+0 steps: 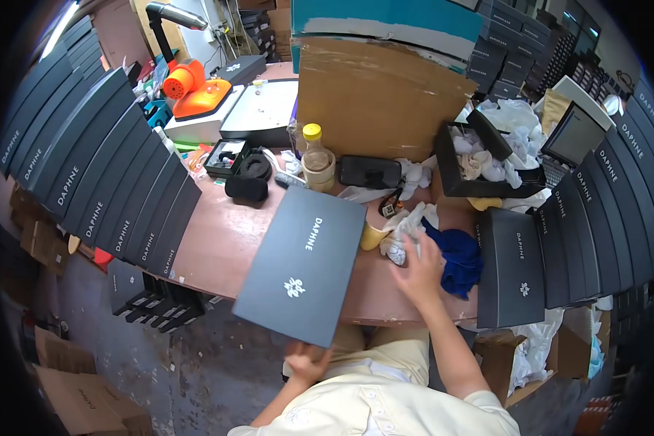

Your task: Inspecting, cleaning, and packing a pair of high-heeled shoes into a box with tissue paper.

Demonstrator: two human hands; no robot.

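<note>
Two hands: both at work on the table
Left hand: grip clenched on dark flat box, near edge
Box axis: runs away from the person, tilted right
Right hand: fingers spread, seemingly released, touching white cloth right of the box

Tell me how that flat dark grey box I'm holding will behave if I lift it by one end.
The flat dark grey box looks rigid, so it probably stays flat. It juts over the table edge, held only by the left hand, so it may tip. Its smooth finish might slip.
</note>
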